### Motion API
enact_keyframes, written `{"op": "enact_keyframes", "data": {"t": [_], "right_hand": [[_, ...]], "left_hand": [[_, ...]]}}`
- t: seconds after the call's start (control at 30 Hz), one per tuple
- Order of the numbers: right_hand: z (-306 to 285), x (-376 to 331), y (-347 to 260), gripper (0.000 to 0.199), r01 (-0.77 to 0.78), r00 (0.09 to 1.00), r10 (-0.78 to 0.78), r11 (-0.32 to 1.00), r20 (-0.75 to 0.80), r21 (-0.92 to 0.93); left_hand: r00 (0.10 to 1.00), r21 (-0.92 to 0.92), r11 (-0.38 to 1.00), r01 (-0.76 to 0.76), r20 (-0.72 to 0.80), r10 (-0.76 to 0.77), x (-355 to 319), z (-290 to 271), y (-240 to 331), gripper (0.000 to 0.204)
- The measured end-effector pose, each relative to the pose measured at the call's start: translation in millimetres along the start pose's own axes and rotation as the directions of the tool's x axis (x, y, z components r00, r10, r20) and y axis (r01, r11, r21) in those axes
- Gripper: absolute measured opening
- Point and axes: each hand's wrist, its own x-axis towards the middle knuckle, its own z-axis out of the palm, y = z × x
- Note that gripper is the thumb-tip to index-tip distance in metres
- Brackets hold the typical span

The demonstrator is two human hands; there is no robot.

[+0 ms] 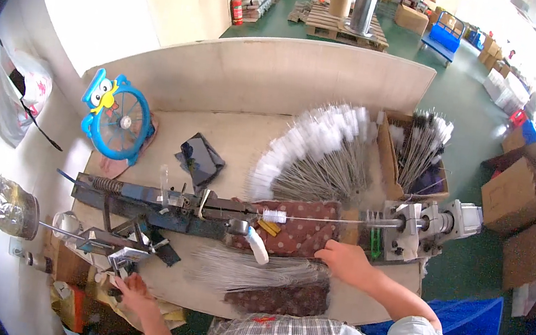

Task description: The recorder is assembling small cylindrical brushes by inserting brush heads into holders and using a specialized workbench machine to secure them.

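L hand [135, 291] low at worktop [245, 138] edge, fingers curled on lever below metal jig [159, 207], grip unclear | R hand [349, 261] flat, loosely open, on wire bundle [246, 271] by dotted cushion [300, 230] | we'd feed 1 wire straight into motor chuck [421, 223] | finished brushes [321, 151] fanned behind; warehouse w/ cartons [517, 196], green floor.

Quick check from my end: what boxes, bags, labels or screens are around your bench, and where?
Open cardboard box: bench's far right corner, brown, holding white-tipped wire brushes.
Dark phone or tablet screen: flat on the bench, beside the blue fan.
White plastic bag: hanging on the left wall, red print.
Clear crinkled bag: left edge, near the left hand.
Brown cartons: stacked on the floor, right.
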Motion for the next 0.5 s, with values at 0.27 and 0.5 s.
{"op": "enact_keyframes", "data": {"t": [0.27, 0.5], "right_hand": [[1.5, 2.4, -4.6, 0.023, -0.008, 1.000, 0.007, 0.998, 0.006, 0.059], [-0.2, 7.8, -14.5, 0.019, -0.015, 0.999, 0.020, 0.989, -0.028, 0.150]], "left_hand": [[0.515, 0.129, 0.846, 0.517, 0.742, -0.428, -196.0, 88.3, -22.8, 0.021], [0.392, 0.372, 0.888, 0.272, 0.799, -0.455, -260.1, 134.3, -36.6, 0.023]]}}
